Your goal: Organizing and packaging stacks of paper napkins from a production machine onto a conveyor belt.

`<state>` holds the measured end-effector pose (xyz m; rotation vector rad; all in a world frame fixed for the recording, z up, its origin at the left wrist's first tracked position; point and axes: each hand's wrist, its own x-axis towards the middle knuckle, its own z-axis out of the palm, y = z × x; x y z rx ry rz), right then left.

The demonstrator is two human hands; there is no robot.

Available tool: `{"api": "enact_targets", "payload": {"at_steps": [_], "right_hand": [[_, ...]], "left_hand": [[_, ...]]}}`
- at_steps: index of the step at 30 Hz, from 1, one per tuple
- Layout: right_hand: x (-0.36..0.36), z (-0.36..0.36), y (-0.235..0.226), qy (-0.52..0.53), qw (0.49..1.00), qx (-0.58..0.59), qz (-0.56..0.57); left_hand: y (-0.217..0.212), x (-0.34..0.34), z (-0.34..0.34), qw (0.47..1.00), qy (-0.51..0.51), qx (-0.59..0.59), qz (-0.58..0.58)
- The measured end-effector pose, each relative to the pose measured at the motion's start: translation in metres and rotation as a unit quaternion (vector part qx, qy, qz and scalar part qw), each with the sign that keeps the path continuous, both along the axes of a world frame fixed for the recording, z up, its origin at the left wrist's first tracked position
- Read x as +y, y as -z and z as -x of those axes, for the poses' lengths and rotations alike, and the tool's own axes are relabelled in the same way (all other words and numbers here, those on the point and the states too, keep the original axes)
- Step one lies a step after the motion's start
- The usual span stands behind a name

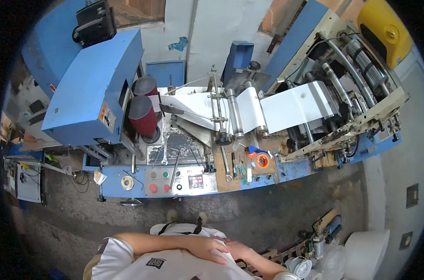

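My left hand (206, 248) rests against the front of my white shirt (184, 266), its fingers lying over the cloth. Beside it, my right hand (235, 249) lies flat on the shirt, its fingertips meeting the left hand and partly hidden. I see nothing held in either. Ahead of me stands a blue machine; its front control panel (180, 181) has coloured buttons and a small display. A white paper web (293, 106) runs over metal rollers on the right side. Two dark red cylinders (143, 120) stand at the left.
Wrenches (165, 150), an orange tape roll (262, 161) and a small tape roll (127, 183) lie along the machine's front ledge. A blue housing (93, 88) rises at left, a yellow cover (387, 32) at far right. Behind me at right are a white roll (367, 252) and clutter.
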<state>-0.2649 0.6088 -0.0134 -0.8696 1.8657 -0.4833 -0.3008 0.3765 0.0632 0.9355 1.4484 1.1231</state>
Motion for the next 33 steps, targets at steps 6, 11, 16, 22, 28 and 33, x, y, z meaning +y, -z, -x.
{"api": "enact_targets", "payload": {"at_steps": [6,11,16,22,28,33], "right_hand": [[-0.003,0.010,0.003,-0.032,0.999,-0.011,0.010],[-0.003,0.015,0.007,-0.016,0.997,-0.051,0.049],[0.001,0.010,0.033,-0.075,0.995,-0.051,0.032],[0.000,0.009,0.031,-0.051,0.994,-0.037,0.088],[-0.002,0.007,0.027,-0.047,0.994,-0.016,0.096],[0.001,0.003,0.035,-0.051,0.994,-0.022,0.090]], "left_hand": [[0.010,-0.003,-0.004,1.000,-0.013,0.011,-0.003],[0.009,-0.005,-0.006,1.000,-0.019,0.016,0.001],[0.013,-0.007,-0.009,0.999,-0.029,-0.015,-0.004],[0.013,-0.007,-0.010,1.000,-0.019,0.011,-0.006],[0.016,-0.006,-0.013,1.000,-0.023,0.013,-0.015],[0.016,-0.007,-0.014,1.000,-0.023,0.008,-0.018]]}}
